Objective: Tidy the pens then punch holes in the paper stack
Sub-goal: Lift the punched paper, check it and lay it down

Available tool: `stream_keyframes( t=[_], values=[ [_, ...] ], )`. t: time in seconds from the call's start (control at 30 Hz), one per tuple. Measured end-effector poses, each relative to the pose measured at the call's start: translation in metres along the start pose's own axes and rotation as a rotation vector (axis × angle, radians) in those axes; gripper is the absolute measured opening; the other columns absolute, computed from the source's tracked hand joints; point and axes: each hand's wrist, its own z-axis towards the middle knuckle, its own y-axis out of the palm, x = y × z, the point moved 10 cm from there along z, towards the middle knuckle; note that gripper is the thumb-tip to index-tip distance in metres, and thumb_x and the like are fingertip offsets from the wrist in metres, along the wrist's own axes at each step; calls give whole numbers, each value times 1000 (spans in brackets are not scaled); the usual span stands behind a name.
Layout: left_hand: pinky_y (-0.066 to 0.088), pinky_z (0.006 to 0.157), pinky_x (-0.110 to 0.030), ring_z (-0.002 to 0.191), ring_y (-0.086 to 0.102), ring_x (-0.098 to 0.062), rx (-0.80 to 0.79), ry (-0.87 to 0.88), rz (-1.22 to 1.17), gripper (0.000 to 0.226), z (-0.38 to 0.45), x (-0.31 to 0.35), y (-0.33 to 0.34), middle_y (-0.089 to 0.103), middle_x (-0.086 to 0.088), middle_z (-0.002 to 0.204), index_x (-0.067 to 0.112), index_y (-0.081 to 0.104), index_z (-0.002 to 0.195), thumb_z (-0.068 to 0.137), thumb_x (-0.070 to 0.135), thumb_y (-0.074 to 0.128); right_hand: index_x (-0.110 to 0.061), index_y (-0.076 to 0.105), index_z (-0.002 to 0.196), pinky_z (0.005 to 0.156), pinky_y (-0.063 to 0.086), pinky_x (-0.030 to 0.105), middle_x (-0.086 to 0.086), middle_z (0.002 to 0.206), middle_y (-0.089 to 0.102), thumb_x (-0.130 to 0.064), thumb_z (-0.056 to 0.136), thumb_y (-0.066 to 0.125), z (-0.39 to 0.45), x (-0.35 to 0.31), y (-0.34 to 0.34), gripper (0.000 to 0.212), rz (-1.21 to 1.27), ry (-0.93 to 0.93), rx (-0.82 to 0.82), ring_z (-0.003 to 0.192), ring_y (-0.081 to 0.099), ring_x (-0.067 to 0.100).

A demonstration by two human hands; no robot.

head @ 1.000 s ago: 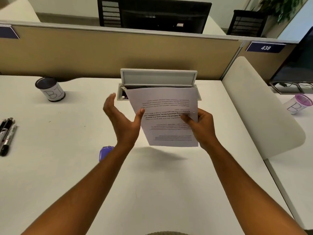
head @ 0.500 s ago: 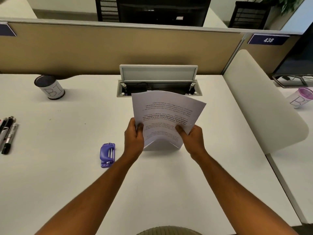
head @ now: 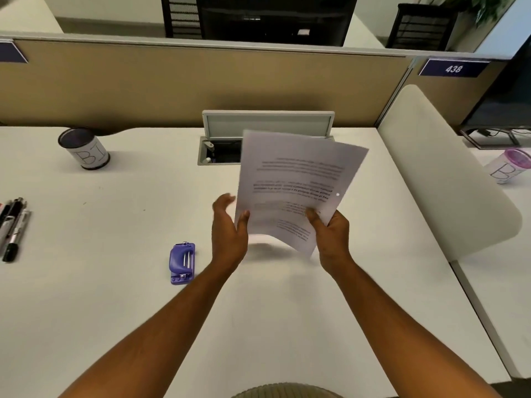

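Two hands at the near centre of the desk [head: 287, 326]. Right hand [head: 333, 239] pinches the lower right corner of the paper stack [head: 296, 185], thumb on the printed face; stack held off the desk, tilted, lower edge curling. Left hand [head: 228, 231] spread, fingers straight, thumb against the stack's left edge, holding nothing. Purple hole punch [head: 182, 262] lies just left of the left forearm, untouched. Pens [head: 14, 225] lie loose at the far left edge, well apart from the cup [head: 84, 149] farther back, so tidying looks unfinished. Step judged: squaring the sheets. Advice: tap the bottom edge flat on the desk, both hands guiding the sides, before feeding one aligned edge into the punch.
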Motion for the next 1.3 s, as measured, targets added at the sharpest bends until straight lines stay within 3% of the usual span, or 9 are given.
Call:
stream_keyframes(
  t=[0.07,0.17,0.3,0.4,0.63,0.73,0.87,1.07,1.3],
  values=[
    [35,118,-33,142,37,-17,116,-160,-42,75,-1,-20,-14,35,-1,156,18,26,150,92,28,71,-23,70,113,81,63,39,0,109,78,-17,92,74,0,-5,7,22,133,26,-20,99,75,25],
    [33,119,-44,148,32,-25,69,-451,-220,93,-11,-51,-6,28,-5,162,19,16,156,87,40,75,-21,62,130,93,58,51,7,128,72,-10,92,71,-1,-9,21,41,372,101,-80,114,70,31],
    [48,102,-33,129,58,-22,-164,-400,-583,41,-8,-32,28,67,-1,130,13,51,133,97,27,63,-20,54,141,101,52,56,11,137,66,-3,94,66,-4,-12,45,52,565,181,-216,125,64,34],
    [59,90,-35,107,70,-17,-152,-289,-746,17,6,-7,21,75,3,112,20,62,117,100,16,57,-21,55,140,101,53,54,12,136,67,1,95,63,-7,-5,50,50,543,230,-225,123,65,32],
    [61,79,-36,94,70,-17,61,-72,-258,21,40,11,-51,72,1,107,17,62,118,103,28,53,-8,63,132,83,61,40,15,120,73,-2,88,72,27,-22,-21,46,440,142,58,108,71,33],
    [61,78,-42,95,69,-25,86,-10,-170,24,42,16,-64,70,-6,111,15,61,118,104,31,50,-13,67,127,80,62,36,8,108,78,-9,88,77,39,-40,-33,41,103,45,1,98,74,27],
    [58,70,-28,91,69,-15,73,51,-137,17,28,24,-53,70,-2,106,20,59,112,103,32,50,-24,66,121,78,63,29,-3,111,76,-19,84,83,38,-49,-21,41,-239,-74,-95,95,75,18],
    [51,64,-6,89,67,2,105,34,-179,33,9,11,-40,63,17,103,18,55,126,97,33,61,-31,73,103,76,62,22,-13,97,78,-19,85,83,23,-27,-27,24,-205,-142,0,91,76,12],
    [50,60,-5,96,65,-19,59,-55,-40,17,1,-24,-13,62,6,109,19,55,119,102,20,55,-20,65,119,82,62,26,-4,107,72,-14,85,82,13,30,-42,38,-261,21,66,108,71,26]
  ],
)
